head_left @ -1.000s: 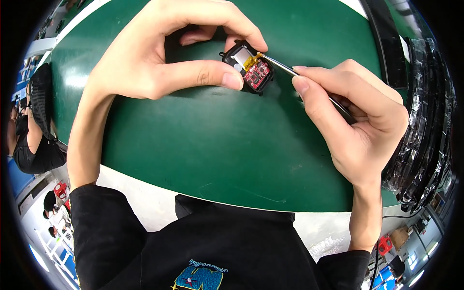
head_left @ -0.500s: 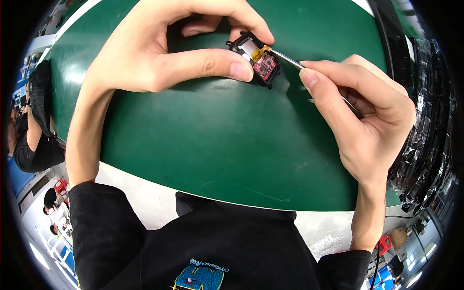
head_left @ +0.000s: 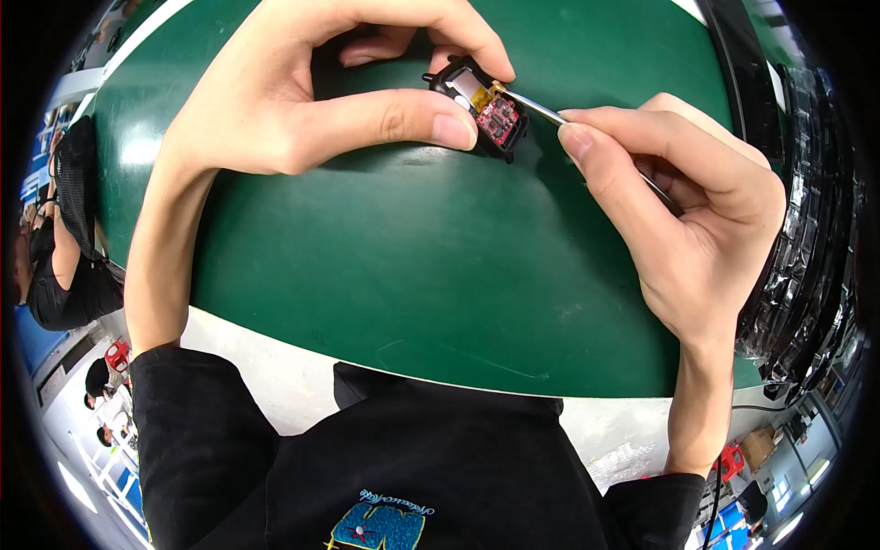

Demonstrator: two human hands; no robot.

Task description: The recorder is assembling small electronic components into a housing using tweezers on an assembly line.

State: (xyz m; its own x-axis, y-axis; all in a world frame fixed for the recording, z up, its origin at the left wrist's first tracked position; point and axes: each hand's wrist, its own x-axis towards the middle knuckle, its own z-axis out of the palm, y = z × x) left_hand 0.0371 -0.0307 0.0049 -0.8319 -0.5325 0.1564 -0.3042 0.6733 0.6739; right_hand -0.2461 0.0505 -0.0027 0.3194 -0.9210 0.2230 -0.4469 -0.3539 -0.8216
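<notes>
Between the thumb and fingers of my left hand [head_left: 302,101] is a small open black electronic housing [head_left: 512,147], tilted above the table. Inside it lie a red circuit board [head_left: 498,121], a silver-grey block [head_left: 467,87] and a strip of yellow film [head_left: 482,98]. My right hand [head_left: 697,192] pinches a thin silver metal rod-like tool [head_left: 536,106] between thumb and forefinger. Its tip touches or nearly touches a gold-coloured piece [head_left: 498,89] at the housing's upper right edge. Whether the tool has one prong or two, I cannot tell.
Under my hands is a green table [head_left: 412,275] with a pale front edge. Black trays wrapped in shiny film [head_left: 807,238] stand stacked at the right, near a dark bar [head_left: 742,73]. Another person in black [head_left: 69,229] sits at the left edge.
Both hands, with the housing and the metal tool, have shifted slightly left and upward. The tool's tip stays at the same edge of the housing.
</notes>
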